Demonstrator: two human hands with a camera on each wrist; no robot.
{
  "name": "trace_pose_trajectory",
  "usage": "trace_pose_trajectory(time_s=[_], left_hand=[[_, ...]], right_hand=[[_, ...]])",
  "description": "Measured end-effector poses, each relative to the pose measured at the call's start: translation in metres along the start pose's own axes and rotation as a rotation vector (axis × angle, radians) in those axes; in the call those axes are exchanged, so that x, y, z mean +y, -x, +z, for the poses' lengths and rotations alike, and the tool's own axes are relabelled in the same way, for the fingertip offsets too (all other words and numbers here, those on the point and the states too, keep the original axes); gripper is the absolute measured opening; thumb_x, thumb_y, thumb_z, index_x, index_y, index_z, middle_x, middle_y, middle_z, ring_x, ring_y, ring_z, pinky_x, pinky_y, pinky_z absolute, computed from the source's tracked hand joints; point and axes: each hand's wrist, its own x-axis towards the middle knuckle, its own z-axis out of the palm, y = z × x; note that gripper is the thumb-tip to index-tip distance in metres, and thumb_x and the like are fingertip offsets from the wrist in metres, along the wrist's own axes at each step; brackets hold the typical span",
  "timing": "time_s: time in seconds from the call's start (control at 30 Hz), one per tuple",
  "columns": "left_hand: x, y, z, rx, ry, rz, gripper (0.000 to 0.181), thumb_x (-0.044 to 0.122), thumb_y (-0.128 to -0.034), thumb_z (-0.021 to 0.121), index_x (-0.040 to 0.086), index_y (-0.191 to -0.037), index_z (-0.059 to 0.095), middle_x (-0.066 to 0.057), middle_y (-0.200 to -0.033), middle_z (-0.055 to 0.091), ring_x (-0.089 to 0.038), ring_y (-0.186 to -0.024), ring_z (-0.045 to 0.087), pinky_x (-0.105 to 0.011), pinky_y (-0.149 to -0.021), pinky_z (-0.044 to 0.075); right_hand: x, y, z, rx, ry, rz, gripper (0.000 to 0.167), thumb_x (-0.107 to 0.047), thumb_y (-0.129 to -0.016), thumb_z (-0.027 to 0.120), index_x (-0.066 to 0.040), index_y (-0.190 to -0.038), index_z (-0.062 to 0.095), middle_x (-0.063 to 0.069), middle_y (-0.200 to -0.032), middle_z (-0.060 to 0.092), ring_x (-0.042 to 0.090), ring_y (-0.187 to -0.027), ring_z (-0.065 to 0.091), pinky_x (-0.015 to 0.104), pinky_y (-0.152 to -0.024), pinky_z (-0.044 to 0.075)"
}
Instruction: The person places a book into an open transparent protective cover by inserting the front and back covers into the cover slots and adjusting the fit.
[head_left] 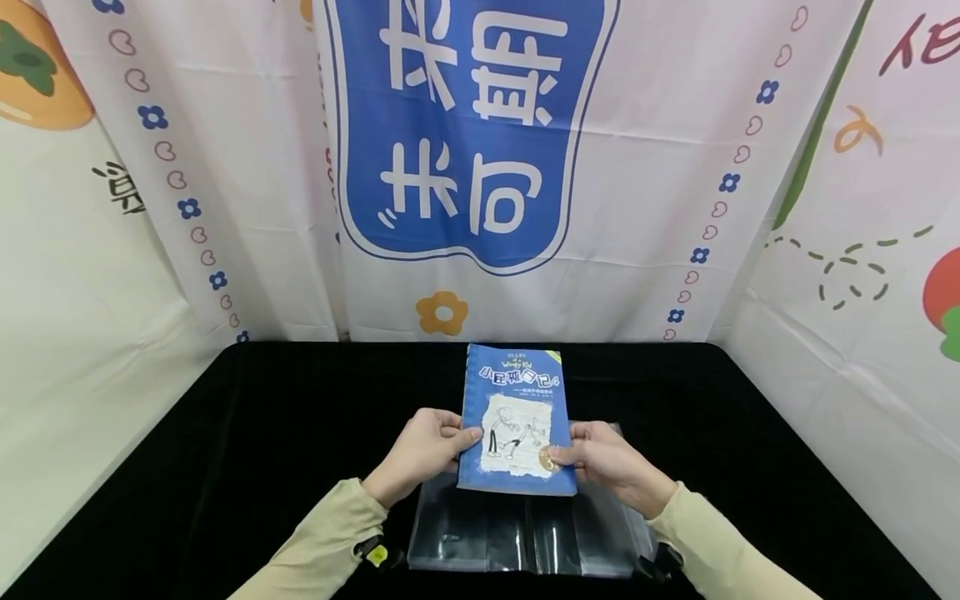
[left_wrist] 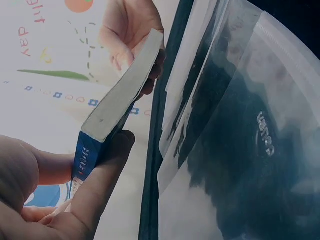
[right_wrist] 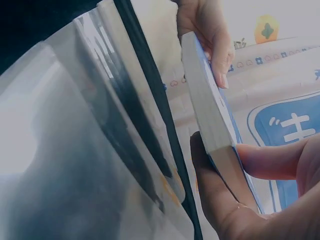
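A blue paperback book [head_left: 517, 379] with a cartoon on its cover is held up between both hands, cover facing the head camera. My left hand [head_left: 426, 450] grips its left edge, thumb on the cover and fingers behind. On the opposite edge my right hand [head_left: 618, 465] pinches it the same way, thumb near a round gold mark. Below the book a clear plastic book cover [head_left: 532, 533] lies spread on the black table, partly hidden by book and hands. The left wrist view shows the spine and page block [left_wrist: 122, 90]; the right wrist view shows the pages [right_wrist: 207, 100].
A black cloth-covered table [head_left: 322, 392] stretches to both sides. Behind it hangs a white printed curtain [head_left: 637, 208] with a blue sign, and similar printed sheets [head_left: 840, 350] stand at left and right. Dark straps [head_left: 375, 550] sit on the wrists.
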Motion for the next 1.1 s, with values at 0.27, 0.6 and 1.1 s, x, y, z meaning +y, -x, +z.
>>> trace_pose_trajectory(time_s=[0.27,0.6,1.1], left_hand=[[0.0,-0.002,-0.002,-0.002,-0.003,0.004,0.023,0.014,-0.0975,0.065,-0.008,-0.104,0.066,-0.012,-0.085,0.072,-0.024,-0.073,0.071,-0.035,-0.062,0.058],[0.0,0.003,0.004,-0.013,0.017,-0.02,0.025,0.015,-0.0978,0.064,-0.009,-0.106,0.066,-0.013,-0.086,0.072,-0.024,-0.074,0.071,-0.037,-0.064,0.059],[0.0,0.006,0.013,-0.101,0.089,-0.074,0.028,0.015,-0.0984,0.063,-0.012,-0.105,0.066,-0.016,-0.085,0.072,-0.026,-0.074,0.071,-0.038,-0.064,0.059]], right_hand=[[-0.001,0.0,0.0,-0.011,0.01,-0.03,0.033,-0.004,-0.094,0.065,0.014,-0.12,0.055,0.02,-0.103,0.069,0.028,-0.09,0.07,0.039,-0.079,0.057],[-0.005,0.004,-0.003,0.015,0.024,0.007,0.034,-0.003,-0.088,0.071,0.014,-0.114,0.057,0.02,-0.099,0.07,0.027,-0.086,0.07,0.038,-0.076,0.057],[-0.009,0.002,-0.013,0.151,0.089,0.014,0.051,-0.039,-0.096,0.063,0.007,-0.116,0.065,0.018,-0.092,0.072,0.022,-0.072,0.071,0.03,-0.063,0.057]])
